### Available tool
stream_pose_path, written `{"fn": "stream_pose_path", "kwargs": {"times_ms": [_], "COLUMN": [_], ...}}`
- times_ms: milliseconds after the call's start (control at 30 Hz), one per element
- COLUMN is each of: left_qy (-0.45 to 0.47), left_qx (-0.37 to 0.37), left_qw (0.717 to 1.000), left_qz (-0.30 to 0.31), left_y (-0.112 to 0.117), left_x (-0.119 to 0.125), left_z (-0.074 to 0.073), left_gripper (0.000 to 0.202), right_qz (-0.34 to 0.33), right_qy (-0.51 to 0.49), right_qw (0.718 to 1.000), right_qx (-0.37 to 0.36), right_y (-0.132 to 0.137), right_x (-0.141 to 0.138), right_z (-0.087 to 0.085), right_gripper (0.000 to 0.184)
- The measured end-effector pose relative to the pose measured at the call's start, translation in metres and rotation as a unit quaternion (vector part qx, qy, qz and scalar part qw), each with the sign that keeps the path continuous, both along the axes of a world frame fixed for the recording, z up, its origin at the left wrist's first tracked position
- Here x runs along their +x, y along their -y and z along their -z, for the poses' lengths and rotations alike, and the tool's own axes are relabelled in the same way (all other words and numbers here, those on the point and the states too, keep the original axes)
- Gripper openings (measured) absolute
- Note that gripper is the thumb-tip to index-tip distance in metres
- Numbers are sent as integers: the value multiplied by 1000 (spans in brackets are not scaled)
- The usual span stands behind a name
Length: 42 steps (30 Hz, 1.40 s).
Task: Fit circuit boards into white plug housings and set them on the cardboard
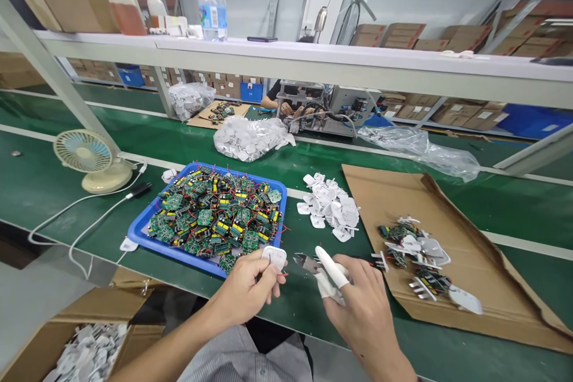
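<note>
My left hand (pixel 248 291) is closed around a small white plug cover (pixel 274 257) with thin red wires sticking out toward the right. My right hand (pixel 358 304), with white finger cots on two fingers, grips small metal cutters (pixel 307 262) whose tips point at those wires. Both hands hover over the green belt near its front edge. Just behind my left hand lies a blue tray (pixel 136 228) heaped with green circuit boards (pixel 215 218). A pile of loose white plug covers (pixel 331 206) sits behind my right hand.
A cardboard sheet (pixel 470 233) on the right carries several assembled plugs (pixel 416 256). A small desk fan (pixel 89 158) with white cables stands on the left. Bags of white parts (pixel 248 137) lie farther back, where another person (pixel 280 104) works. A box of white covers (pixel 85 352) sits lower left.
</note>
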<state>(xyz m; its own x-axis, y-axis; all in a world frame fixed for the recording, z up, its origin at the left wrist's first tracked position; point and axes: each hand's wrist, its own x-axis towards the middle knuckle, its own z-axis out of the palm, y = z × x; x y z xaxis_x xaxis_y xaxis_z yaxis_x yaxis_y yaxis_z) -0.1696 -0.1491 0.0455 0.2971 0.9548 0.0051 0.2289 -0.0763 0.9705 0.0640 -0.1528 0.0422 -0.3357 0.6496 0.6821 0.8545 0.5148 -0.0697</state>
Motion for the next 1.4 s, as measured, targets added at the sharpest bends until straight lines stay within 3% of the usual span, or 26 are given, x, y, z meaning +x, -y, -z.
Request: {"fn": "stream_pose_path", "kwargs": {"times_ms": [200, 433, 667, 933, 1033, 1067, 1133, 1200, 1233, 1300, 1400], "left_qy": [-40, -63, -96, -111, -78, -60, -26, -4, 4, 15, 10], "left_qx": [10, 14, 56, 88, 100, 100, 95, 78, 66, 45, 71], "left_qw": [999, 998, 993, 990, 992, 993, 994, 995, 996, 998, 997], "left_qz": [15, 27, 31, 15, 26, 34, 53, 62, 60, 35, -37], "left_y": [3, 7, 11, 13, 14, 15, 16, 18, 18, 15, 0], "left_x": [6, 11, 15, 14, 15, 16, 18, 19, 19, 15, -1], "left_z": [-8, -10, -12, -7, -4, -2, 1, 5, 7, 10, 9], "left_gripper": [49, 51, 45, 41, 40, 39, 36, 36, 36, 35, 35], "right_qz": [3, 20, 47, 34, -10, -27, -38, -11, 4, 20, 12], "right_qy": [70, 101, 108, 68, -59, -130, -279, -384, -406, -389, -266], "right_qw": [997, 993, 993, 997, 996, 983, 925, 869, 859, 877, 945], "right_qx": [20, 52, 32, 31, -63, -127, -254, -312, -313, -280, -192], "right_y": [9, 10, 14, 11, 8, 6, 4, 2, 2, 3, 9], "right_x": [-15, -21, -28, -29, -28, -28, -27, -24, -22, -13, 10], "right_z": [-5, 0, -3, 2, 7, 8, 8, 8, 8, 14, 34], "right_gripper": [13, 20, 23, 26, 25, 23, 26, 39, 44, 48, 44]}}
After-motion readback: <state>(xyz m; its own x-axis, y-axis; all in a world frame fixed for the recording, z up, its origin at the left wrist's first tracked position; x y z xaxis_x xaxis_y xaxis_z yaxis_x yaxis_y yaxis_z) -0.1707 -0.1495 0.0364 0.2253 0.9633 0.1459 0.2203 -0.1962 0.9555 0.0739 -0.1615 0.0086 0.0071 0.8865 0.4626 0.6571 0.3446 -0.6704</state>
